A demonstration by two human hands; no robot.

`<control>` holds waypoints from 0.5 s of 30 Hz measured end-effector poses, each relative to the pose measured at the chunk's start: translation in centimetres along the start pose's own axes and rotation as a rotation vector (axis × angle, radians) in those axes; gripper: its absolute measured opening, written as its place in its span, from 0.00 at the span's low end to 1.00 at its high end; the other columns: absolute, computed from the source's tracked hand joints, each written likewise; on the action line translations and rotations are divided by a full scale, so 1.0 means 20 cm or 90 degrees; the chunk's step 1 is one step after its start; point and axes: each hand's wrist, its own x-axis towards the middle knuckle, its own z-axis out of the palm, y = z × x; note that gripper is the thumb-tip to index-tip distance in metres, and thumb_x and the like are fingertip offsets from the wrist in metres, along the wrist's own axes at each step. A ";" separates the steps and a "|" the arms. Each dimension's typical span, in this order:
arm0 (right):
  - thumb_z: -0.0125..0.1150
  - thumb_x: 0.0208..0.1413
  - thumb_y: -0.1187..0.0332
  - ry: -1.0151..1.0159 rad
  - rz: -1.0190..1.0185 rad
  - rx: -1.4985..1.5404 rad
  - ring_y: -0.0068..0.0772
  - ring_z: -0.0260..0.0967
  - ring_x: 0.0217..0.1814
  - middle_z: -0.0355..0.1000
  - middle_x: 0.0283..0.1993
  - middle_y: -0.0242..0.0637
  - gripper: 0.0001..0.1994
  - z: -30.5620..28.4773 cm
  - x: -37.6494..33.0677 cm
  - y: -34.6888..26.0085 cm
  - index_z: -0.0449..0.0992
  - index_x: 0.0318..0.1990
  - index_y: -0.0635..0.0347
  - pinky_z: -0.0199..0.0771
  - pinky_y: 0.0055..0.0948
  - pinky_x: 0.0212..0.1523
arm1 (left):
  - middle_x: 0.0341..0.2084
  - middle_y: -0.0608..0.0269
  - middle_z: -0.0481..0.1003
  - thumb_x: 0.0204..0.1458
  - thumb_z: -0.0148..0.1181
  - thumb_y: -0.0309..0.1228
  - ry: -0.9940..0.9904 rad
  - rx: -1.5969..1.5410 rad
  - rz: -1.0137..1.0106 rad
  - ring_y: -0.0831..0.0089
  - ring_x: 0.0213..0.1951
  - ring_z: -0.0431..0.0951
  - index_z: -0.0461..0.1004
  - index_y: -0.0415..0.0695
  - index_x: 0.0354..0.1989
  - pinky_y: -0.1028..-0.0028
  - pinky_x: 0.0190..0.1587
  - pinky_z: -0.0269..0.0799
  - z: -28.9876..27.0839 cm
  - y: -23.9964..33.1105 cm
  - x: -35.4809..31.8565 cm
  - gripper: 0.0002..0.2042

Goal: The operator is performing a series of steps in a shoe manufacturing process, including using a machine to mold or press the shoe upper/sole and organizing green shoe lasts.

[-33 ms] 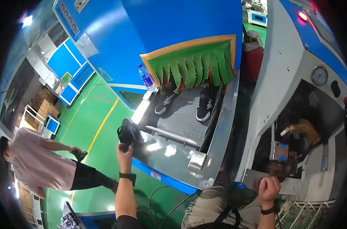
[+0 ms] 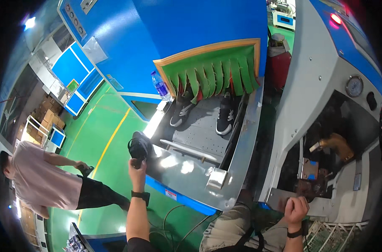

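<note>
My left hand [image 2: 137, 171] is closed on a dark shoe [image 2: 141, 145], held at the left corner of the metal shelf [image 2: 184, 170]. My fingers grip its near end. Beside the machine on the right, my right hand [image 2: 297, 208] makes a fist against the end of a metal plate [image 2: 279, 199]; whatever it may hold is hidden. Two black shoes with pale toes, one on the left [image 2: 181, 111] and one on the right [image 2: 224, 115], stand on the perforated grey conveyor [image 2: 199, 134]. Both are partly under the green strip curtain [image 2: 207, 75] of the blue machine [image 2: 191, 25].
A plastic bottle with a purple label [image 2: 160, 86] stands left of the curtain opening. At right, the white machine [image 2: 313, 80] has a gauge [image 2: 354, 86] and a lit red lamp [image 2: 336, 19]. A person [image 2: 48, 176] walks on the green floor at left. Cables lie below the shelf.
</note>
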 end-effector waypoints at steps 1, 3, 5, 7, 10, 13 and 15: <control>0.61 0.59 0.66 -0.015 0.010 -0.011 0.50 0.67 0.26 0.69 0.26 0.43 0.10 0.01 -0.01 0.01 0.76 0.31 0.63 0.67 0.44 0.27 | 0.38 0.53 0.76 0.53 0.70 0.34 0.014 0.018 0.012 0.61 0.42 0.77 0.71 0.38 0.49 0.65 0.49 0.72 0.02 0.00 0.00 0.20; 0.60 0.58 0.65 -0.021 0.023 -0.029 0.50 0.67 0.27 0.69 0.26 0.43 0.10 0.01 -0.01 0.02 0.76 0.32 0.64 0.67 0.44 0.28 | 0.46 0.46 0.74 0.54 0.68 0.32 0.021 0.044 0.008 0.56 0.50 0.75 0.69 0.37 0.54 0.62 0.57 0.69 0.03 0.03 0.00 0.22; 0.59 0.58 0.65 -0.025 0.035 -0.045 0.51 0.68 0.28 0.70 0.27 0.44 0.11 0.02 -0.01 0.02 0.76 0.32 0.65 0.68 0.45 0.29 | 0.49 0.46 0.72 0.52 0.68 0.30 0.138 0.189 0.101 0.54 0.53 0.73 0.67 0.38 0.55 0.60 0.60 0.66 0.07 -0.01 -0.05 0.23; 0.59 0.58 0.65 -0.031 0.041 -0.060 0.52 0.69 0.28 0.70 0.28 0.45 0.11 0.01 0.01 0.01 0.76 0.32 0.65 0.68 0.46 0.30 | 0.59 0.40 0.65 0.49 0.68 0.25 0.278 0.321 0.240 0.45 0.61 0.66 0.63 0.38 0.61 0.53 0.66 0.58 0.12 0.11 -0.10 0.30; 0.58 0.60 0.65 -0.053 0.064 -0.068 0.54 0.69 0.30 0.70 0.29 0.46 0.11 0.01 0.01 0.01 0.77 0.34 0.65 0.68 0.48 0.31 | 0.58 0.41 0.69 0.47 0.65 0.22 0.260 0.362 0.483 0.44 0.62 0.67 0.63 0.38 0.64 0.52 0.66 0.61 0.17 0.39 -0.08 0.32; 0.58 0.59 0.67 -0.078 0.079 -0.079 0.55 0.66 0.30 0.67 0.28 0.48 0.10 0.00 0.01 0.00 0.76 0.34 0.66 0.64 0.49 0.31 | 0.50 0.47 0.77 0.51 0.64 0.20 -0.124 0.069 0.198 0.53 0.54 0.78 0.65 0.39 0.64 0.62 0.56 0.73 0.46 0.58 0.10 0.29; 0.57 0.63 0.63 -0.089 0.057 -0.092 0.56 0.72 0.35 0.73 0.34 0.51 0.13 -0.03 0.04 0.00 0.79 0.37 0.67 0.72 0.46 0.37 | 0.53 0.43 0.76 0.53 0.64 0.23 -0.230 0.141 0.188 0.47 0.59 0.75 0.59 0.39 0.70 0.62 0.59 0.71 0.73 0.74 0.32 0.34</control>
